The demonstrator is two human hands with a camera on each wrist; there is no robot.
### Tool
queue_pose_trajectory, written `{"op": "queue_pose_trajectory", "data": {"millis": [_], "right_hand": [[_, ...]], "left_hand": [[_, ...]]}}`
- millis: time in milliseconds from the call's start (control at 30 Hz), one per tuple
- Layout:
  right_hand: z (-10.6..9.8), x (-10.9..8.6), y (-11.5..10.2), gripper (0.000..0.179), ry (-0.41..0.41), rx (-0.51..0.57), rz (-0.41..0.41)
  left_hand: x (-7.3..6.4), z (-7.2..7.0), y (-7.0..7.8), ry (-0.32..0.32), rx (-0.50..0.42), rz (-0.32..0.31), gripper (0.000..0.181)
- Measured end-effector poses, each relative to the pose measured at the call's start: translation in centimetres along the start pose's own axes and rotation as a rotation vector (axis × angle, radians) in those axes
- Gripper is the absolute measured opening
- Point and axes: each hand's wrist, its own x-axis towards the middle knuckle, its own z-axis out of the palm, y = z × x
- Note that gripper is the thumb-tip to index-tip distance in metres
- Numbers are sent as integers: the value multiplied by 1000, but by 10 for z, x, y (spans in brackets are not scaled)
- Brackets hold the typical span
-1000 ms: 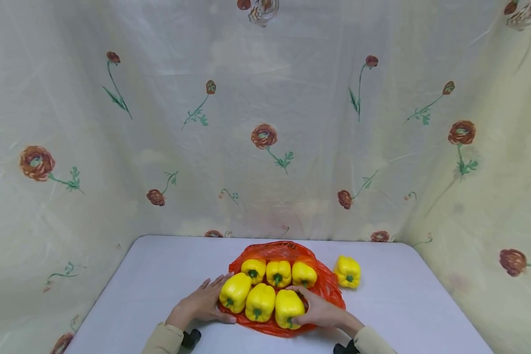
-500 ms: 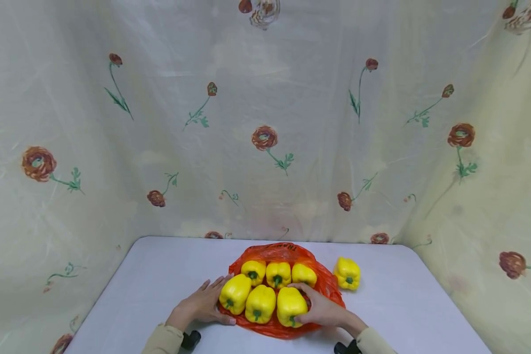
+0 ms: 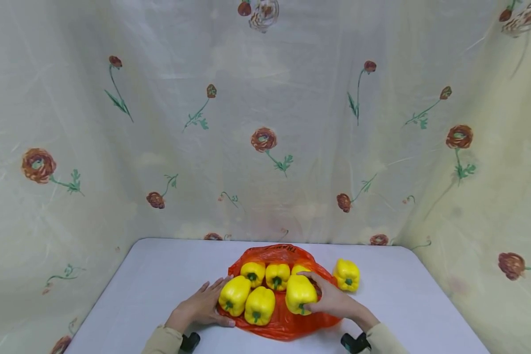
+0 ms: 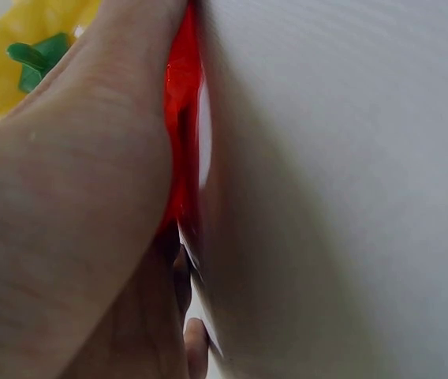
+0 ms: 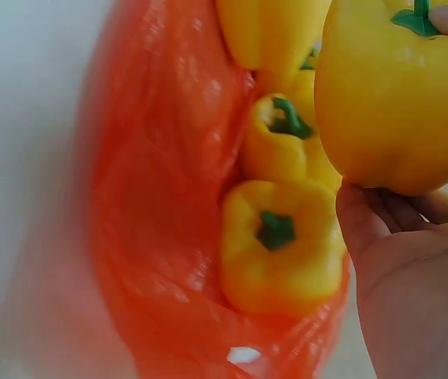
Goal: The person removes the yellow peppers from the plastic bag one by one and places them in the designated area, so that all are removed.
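Observation:
My right hand grips a yellow bell pepper above the right part of a red plastic bag. The right wrist view shows that pepper up close, its green stem near my thumb and my fingers at its far end. At the bag's left edge lies my left hand, fingers extended, beside another bell pepper. One more pepper sits to the right of it. Behind them three peppers stand in a row on the bag; the rightmost is mostly hidden by the held one.
A single yellow bell pepper stands on the white table, right of the bag. A flowered curtain hangs behind the table and along both sides.
My right hand has lifted the front right bell pepper off the bag and moved it up and slightly right, baring red plastic underneath. The left hand has stayed in place.

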Motion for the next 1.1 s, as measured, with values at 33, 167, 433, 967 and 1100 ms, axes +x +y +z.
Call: {"op": "queue_pose_trajectory", "data": {"millis": [33, 167, 433, 967, 1100], "right_hand": [[-3, -1, -1, 79, 6, -4, -7], [-14, -4, -2, 80, 24, 10, -36], [-39, -12, 1, 81, 94, 46, -48], [-89, -30, 24, 80, 242, -5, -91], [-100, -34, 30, 78, 266, -8, -116]], "left_hand": [[0, 0, 0, 0, -3, -1, 120], [2, 2, -2, -1, -2, -3, 121], [2, 1, -1, 2, 0, 12, 120], [1, 2, -2, -1, -17, 17, 120], [2, 2, -2, 3, -4, 22, 120]]}}
